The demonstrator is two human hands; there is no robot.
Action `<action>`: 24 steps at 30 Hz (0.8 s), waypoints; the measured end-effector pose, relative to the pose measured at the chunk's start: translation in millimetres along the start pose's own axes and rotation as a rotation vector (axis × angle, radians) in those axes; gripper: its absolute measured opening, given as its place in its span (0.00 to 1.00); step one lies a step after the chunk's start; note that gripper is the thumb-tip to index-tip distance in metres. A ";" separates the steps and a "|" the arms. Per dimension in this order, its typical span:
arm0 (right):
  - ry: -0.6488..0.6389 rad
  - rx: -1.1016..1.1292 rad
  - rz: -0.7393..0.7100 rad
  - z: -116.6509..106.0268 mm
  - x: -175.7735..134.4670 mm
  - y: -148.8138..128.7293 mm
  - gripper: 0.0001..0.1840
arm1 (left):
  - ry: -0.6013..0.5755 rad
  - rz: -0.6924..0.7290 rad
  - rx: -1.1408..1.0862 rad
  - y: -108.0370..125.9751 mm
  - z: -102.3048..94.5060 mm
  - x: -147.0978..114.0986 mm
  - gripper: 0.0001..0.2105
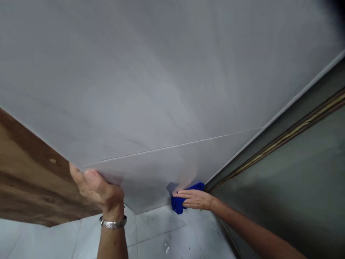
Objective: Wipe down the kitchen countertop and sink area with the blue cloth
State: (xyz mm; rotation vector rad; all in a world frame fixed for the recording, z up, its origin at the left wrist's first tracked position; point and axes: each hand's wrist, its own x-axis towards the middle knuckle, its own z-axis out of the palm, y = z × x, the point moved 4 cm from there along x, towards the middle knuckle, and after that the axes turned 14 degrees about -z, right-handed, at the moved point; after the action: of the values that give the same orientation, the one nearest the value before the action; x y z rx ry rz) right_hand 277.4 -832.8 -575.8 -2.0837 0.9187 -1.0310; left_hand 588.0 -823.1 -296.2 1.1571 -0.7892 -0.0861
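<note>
Low on the glossy grey tiled wall (161,90), my right hand (195,199) presses a blue cloth (178,205) flat against the surface, close to the floor. Its fingers lie extended over the cloth, which bunches out above and below them. My left hand (99,189) is wrapped around the wall's left edge, thumb on the tile face and the other fingers partly hidden behind the edge. A silver bracelet (113,222) circles the left wrist.
To the left stands a brown wooden door (32,172). On the right is a dark greenish panel (296,172) with a gold-coloured trim strip (285,138). Pale floor tiles (153,237) below carry a wet-looking spot. A thin joint line (172,146) crosses the wall.
</note>
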 end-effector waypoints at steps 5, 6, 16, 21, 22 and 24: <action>-0.443 -0.335 -0.448 -38.7 17.0 -56.2 0.10 | 0.049 -0.057 0.114 0.3 -3.1 2.4 0.26; -0.473 -0.492 -0.555 -46.9 21.4 -72.0 0.09 | 0.047 -0.070 0.126 0.0 -3.5 3.0 0.27; 0.706 -1.204 -0.602 -167.0 88.0 -244.7 0.27 | 0.026 -0.113 0.109 -11.7 -6.7 2.4 0.29; 1.074 -1.034 -0.456 -175.4 125.4 -290.5 0.35 | -0.108 -0.248 -0.181 -17.4 -3.3 5.3 0.34; 1.068 -1.044 -0.457 -166.6 133.1 -296.5 0.34 | -0.139 -0.297 -0.277 -19.1 -1.7 6.3 0.34; 1.030 -1.072 -0.480 -142.5 146.1 -304.1 0.34 | -0.186 -0.403 -0.439 -22.6 1.7 8.0 0.35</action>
State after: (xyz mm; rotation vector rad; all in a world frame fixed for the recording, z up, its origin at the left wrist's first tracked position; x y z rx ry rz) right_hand 316.3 -812.1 -212.2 -2.6424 1.7916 -2.3679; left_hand 600.2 -837.7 -310.8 0.8787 -0.6461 -0.6780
